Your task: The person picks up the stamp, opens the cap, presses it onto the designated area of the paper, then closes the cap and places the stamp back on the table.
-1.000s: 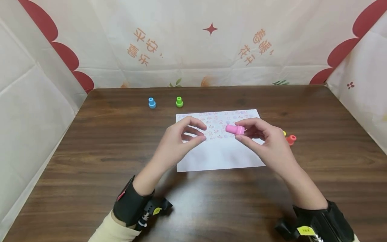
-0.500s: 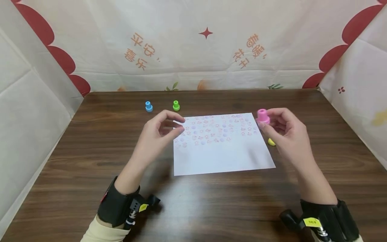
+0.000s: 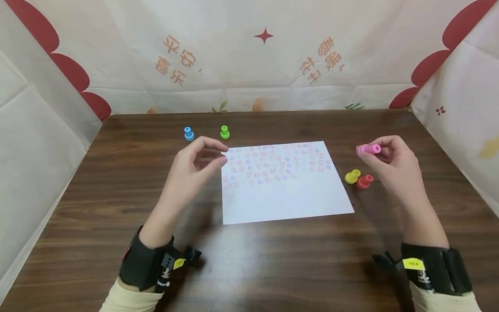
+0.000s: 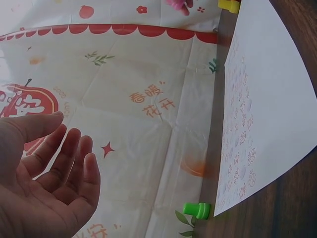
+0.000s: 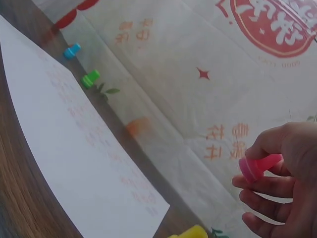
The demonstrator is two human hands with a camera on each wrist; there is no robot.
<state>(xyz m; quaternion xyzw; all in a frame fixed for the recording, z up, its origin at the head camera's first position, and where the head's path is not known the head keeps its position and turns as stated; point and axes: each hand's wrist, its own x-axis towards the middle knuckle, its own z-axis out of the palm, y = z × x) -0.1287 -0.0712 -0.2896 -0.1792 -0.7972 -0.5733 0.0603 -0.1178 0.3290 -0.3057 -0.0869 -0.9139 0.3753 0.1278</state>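
A pink stamp [image 3: 370,149] is pinched between the thumb and fingers of my right hand [image 3: 395,167], lifted above the table to the right of the paper. In the right wrist view the pink stamp [image 5: 253,168] lies tilted in the fingertips. My left hand [image 3: 191,169] hovers by the left edge of the white paper [image 3: 288,197], its fingers loosely bent and holding nothing. Rows of small red and purple stamp prints fill the paper's upper half. Below the right hand, a yellow stamp [image 3: 352,177] and a red stamp [image 3: 364,182] stand close together.
At the back of the wooden table [image 3: 273,264] stand a blue stamp [image 3: 189,134] and a green stamp [image 3: 225,132]. A pale printed cloth [image 3: 234,52] hangs behind the table and along both sides.
My right hand has carried the pink stamp from over the paper out to the right, turning it on the way. The left hand has drawn back leftward off the paper.
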